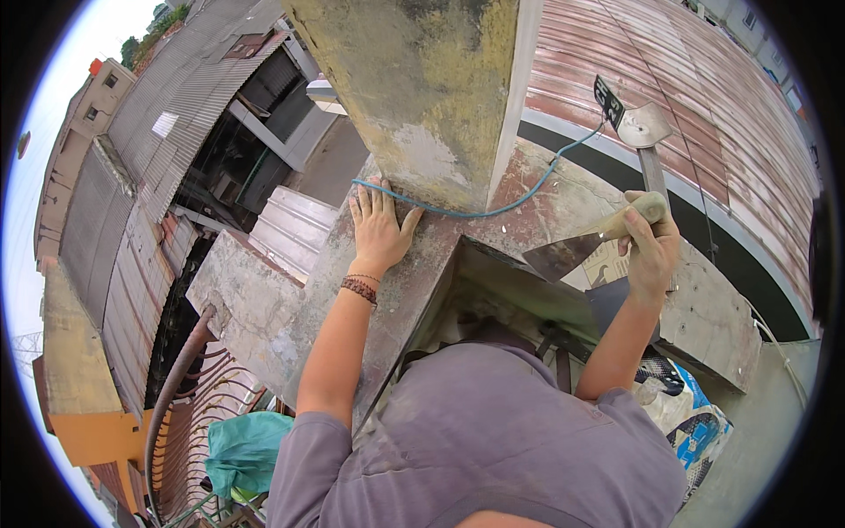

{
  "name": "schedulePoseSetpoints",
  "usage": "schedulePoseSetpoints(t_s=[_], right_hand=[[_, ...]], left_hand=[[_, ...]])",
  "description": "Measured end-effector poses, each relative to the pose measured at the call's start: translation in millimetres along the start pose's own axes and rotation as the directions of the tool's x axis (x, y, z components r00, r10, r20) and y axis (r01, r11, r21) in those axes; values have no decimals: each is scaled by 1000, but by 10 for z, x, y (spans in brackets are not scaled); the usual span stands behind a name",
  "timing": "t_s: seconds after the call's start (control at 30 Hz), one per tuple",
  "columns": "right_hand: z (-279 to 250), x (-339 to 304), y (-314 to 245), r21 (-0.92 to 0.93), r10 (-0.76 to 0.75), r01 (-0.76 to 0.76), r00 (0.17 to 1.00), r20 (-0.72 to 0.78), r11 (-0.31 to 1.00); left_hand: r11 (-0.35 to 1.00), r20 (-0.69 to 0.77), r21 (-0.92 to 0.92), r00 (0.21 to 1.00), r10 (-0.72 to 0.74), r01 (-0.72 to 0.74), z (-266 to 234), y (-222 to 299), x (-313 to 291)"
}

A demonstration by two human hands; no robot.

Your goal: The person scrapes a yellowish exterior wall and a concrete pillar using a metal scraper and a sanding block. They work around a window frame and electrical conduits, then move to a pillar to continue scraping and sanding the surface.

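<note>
Right hand (653,249), three o'clock, grips a putty knife (565,255) that, slipping, could nick the blue cable (466,214) by the spread left hand (383,229).

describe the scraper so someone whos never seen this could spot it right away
Find the tall, weathered yellow-grey pillar, then look right and down to the person's right hand. It holds the scraper, blade pointing left. Unlike the wide, pale metal piece beyond the hand, the scraper's dark blade fans out from a pale handle.
</note>
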State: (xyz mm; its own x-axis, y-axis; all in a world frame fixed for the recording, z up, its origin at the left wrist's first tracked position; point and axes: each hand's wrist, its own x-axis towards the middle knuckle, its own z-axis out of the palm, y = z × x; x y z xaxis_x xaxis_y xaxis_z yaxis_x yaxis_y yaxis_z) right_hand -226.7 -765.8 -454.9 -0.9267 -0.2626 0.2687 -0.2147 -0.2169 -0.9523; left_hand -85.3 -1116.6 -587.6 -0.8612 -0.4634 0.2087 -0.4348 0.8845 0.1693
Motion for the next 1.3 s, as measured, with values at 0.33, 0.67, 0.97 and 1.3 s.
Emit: schedulePoseSetpoints(t_s=[0.33, 0.67, 0.97, 1.3], right_hand=[[-6, 282, 179, 9, 17, -17, 999, -39, 1000], [166, 398, 559, 271, -111, 89, 991, 70, 959], [1644, 361, 722, 334, -42, -169, 839, 542, 927], [2602, -49, 715, 308, -51, -325, 609, 792, 894]], left_hand=[[821, -72, -394, 904, 421, -413, -562, 437, -566], [924, -444, -354, 895, -30, -145, -499, 174, -434], [920, -115, -390, 993, -4, -41, 35, 240, -576], [921, 48, -154, 928, 369, -359, 688, 427, 15]])
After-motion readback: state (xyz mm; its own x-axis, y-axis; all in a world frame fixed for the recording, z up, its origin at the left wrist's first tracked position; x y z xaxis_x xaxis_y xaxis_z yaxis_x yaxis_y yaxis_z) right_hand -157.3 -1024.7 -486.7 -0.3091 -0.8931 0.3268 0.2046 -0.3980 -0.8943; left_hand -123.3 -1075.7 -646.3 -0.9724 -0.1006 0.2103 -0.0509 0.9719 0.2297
